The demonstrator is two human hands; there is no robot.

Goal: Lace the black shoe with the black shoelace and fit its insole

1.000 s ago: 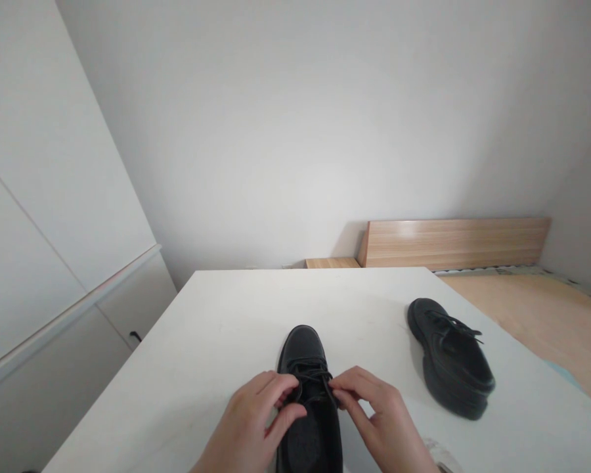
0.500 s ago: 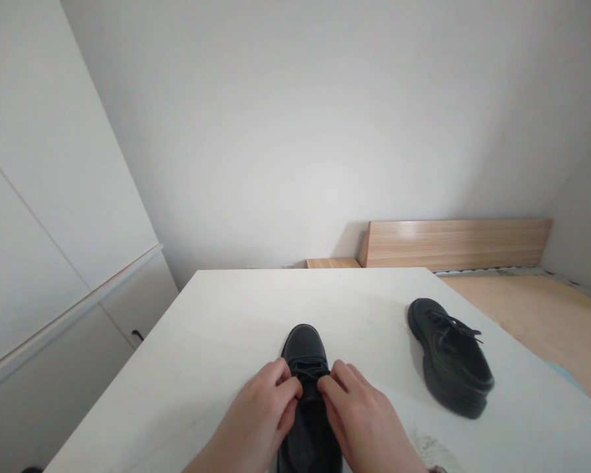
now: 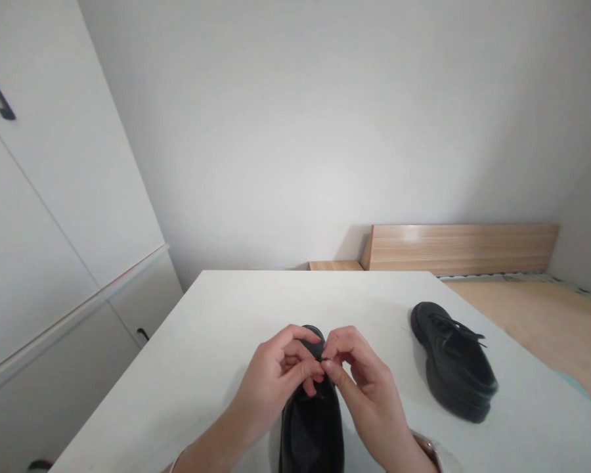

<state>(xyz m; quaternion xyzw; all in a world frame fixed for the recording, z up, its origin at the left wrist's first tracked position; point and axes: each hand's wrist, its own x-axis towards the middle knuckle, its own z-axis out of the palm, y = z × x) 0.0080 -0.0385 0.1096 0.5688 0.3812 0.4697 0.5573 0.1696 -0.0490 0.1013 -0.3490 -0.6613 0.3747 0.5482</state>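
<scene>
In front of me a black lace-up shoe (image 3: 311, 430) lies on the white table with its toe pointing away. Over its lacing, my left hand (image 3: 274, 368) is closed, thumb and fingers pinched on the shoelace. My right hand (image 3: 363, 378) meets it fingertip to fingertip, also pinched on the shoelace, of which a dark bit shows between them. The fingers hide most of the lacing and part of the toe. To the right stands the other black shoe (image 3: 453, 361), its lace tied in a bow, touched by neither hand.
The white table (image 3: 236, 309) reaches toward a grey wall. White cabinets (image 3: 49, 197) with dark handles stand on the left. At the back right are a wooden headboard (image 3: 463, 248) and a bed base (image 3: 536, 322) beside the table.
Both hands have risen off the shoe's tongue area and come together over the lacing, fingertips now meeting. The view has shifted slightly; the other shoe has not moved.
</scene>
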